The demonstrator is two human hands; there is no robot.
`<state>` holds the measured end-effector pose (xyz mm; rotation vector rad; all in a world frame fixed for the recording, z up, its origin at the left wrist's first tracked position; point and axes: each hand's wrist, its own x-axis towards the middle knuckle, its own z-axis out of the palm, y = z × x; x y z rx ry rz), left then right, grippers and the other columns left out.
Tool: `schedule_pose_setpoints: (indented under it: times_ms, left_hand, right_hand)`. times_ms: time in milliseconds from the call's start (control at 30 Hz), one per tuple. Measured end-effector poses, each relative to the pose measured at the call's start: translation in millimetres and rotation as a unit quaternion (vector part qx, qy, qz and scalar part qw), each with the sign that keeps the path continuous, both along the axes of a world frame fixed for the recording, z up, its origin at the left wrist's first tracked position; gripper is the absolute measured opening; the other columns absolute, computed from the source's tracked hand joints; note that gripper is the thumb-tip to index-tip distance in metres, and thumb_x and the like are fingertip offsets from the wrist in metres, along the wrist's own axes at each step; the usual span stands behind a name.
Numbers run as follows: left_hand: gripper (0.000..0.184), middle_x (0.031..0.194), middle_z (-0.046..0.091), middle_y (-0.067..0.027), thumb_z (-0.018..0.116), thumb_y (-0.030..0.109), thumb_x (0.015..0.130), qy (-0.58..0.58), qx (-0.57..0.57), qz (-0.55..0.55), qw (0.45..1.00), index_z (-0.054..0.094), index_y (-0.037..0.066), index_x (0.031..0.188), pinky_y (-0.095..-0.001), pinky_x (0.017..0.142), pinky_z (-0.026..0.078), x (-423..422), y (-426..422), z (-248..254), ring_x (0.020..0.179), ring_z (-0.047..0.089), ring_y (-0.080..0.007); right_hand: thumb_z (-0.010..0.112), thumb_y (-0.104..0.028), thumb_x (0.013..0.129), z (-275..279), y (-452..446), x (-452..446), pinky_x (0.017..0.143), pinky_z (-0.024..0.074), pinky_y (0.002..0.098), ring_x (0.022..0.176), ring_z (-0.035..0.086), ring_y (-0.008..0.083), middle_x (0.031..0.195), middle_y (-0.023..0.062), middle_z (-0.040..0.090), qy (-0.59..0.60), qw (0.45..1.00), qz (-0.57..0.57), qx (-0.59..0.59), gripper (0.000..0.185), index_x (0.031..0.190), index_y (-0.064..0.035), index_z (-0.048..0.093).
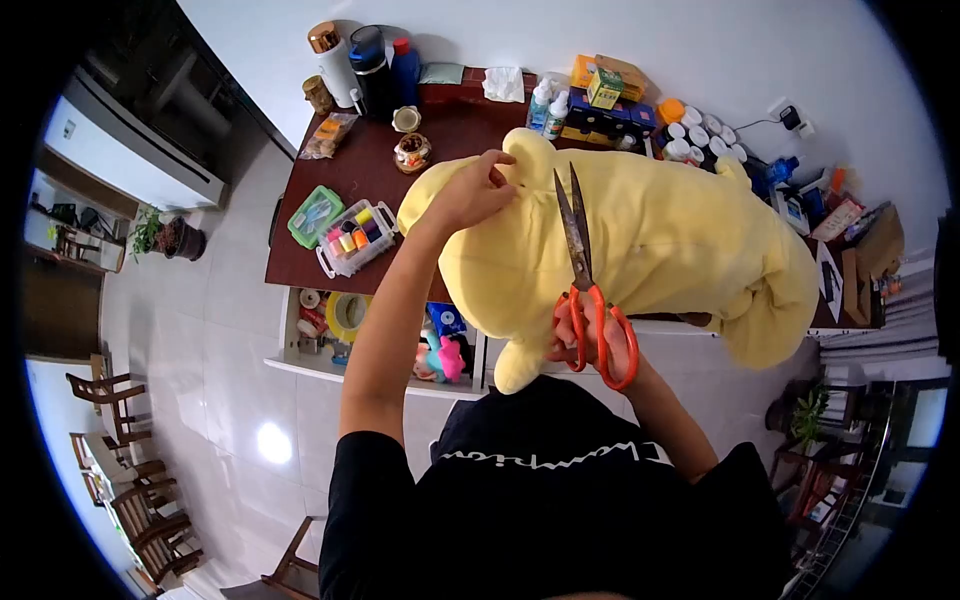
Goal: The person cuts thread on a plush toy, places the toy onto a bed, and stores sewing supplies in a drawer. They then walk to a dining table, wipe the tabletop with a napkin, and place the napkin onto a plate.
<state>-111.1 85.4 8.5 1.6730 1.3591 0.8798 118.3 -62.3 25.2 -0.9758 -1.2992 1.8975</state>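
Note:
A large pale-yellow plush toy (660,220) lies across the desk, its rounded end to the left and two stubby parts sticking out. At the base of the upper stub, my left hand (474,192) has its fingers bent together on the fabric, pinching it; anything finer between the fingertips is too small to make out. My right hand (598,338) grips orange-handled scissors (581,250) at the near side of the toy. Their dark blades point away from me, parted slightly, above the plush.
Thread spools fill a clear box (352,240) beside a green-rimmed case (315,216). Below, an open drawer (335,368) holds tape and small toys. A jar (412,153), bottles (372,75), boxes (605,115) and white-capped containers (700,135) stand along the back.

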Motion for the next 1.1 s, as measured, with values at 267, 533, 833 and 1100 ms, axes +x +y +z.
schedule_pose_setpoints:
  times_ms: [267, 533, 833, 1100]
  left_hand:
    - [0.02, 0.066, 0.055, -0.0045, 0.058, 0.019, 0.079, 0.008, -0.007, -0.02, 1.0, 0.062, 0.002, 0.089, -0.0282, 0.058, 0.043, -10, -9, -5, 0.061, 0.052, -0.0144]
    - [0.019, 0.089, 0.052, -0.0075, 0.06, 0.018, 0.081, -0.129, -0.016, 0.068, 0.989, 0.059, 0.0, 0.087, -0.0236, 0.055, 0.042, -11, -16, -20, 0.064, 0.052, -0.0108]
    - [0.014, 0.099, 0.045, -0.0069, 0.063, 0.012, 0.078, -0.103, 0.086, 0.149, 0.98, 0.06, 0.0, 0.084, -0.0228, 0.062, 0.042, -3, -25, -27, 0.066, 0.047, -0.0094]
    - [0.01, 0.091, 0.05, 0.0007, 0.059, 0.012, 0.083, -0.211, 0.049, 0.107, 0.97, 0.057, 0.002, 0.084, -0.0192, 0.061, 0.039, 1, -34, -28, 0.068, 0.046, -0.0047]
  right_hand:
    - [0.035, -0.07, 0.077, -15, 7, 11, 0.062, 0.0467, 0.0304, 0.065, 0.048, 0.0139, 0.074, 0.0006, 0.042, 0.047, 0.996, 0.048, -0.061, 0.072, 0.107, -0.0048, 0.041]
    - [0.036, -0.055, 0.088, -9, 10, 8, 0.065, 0.0492, 0.0316, 0.06, 0.046, 0.0091, 0.071, -0.001, 0.043, 0.046, 0.99, 0.071, -0.116, 0.052, 0.109, -0.0076, 0.042]
    - [0.035, -0.058, 0.087, -11, 13, -6, 0.055, 0.0487, 0.0304, 0.05, 0.045, 0.0086, 0.067, -0.0022, 0.044, -0.002, 0.979, 0.081, -0.186, 0.053, 0.102, -0.0081, 0.044]
    - [0.034, -0.062, 0.085, -5, 27, -24, 0.047, 0.0456, 0.0259, 0.041, 0.041, 0.0062, 0.06, -0.0046, 0.043, -0.045, 0.983, 0.043, -0.173, 0.052, 0.094, -0.0122, 0.045]
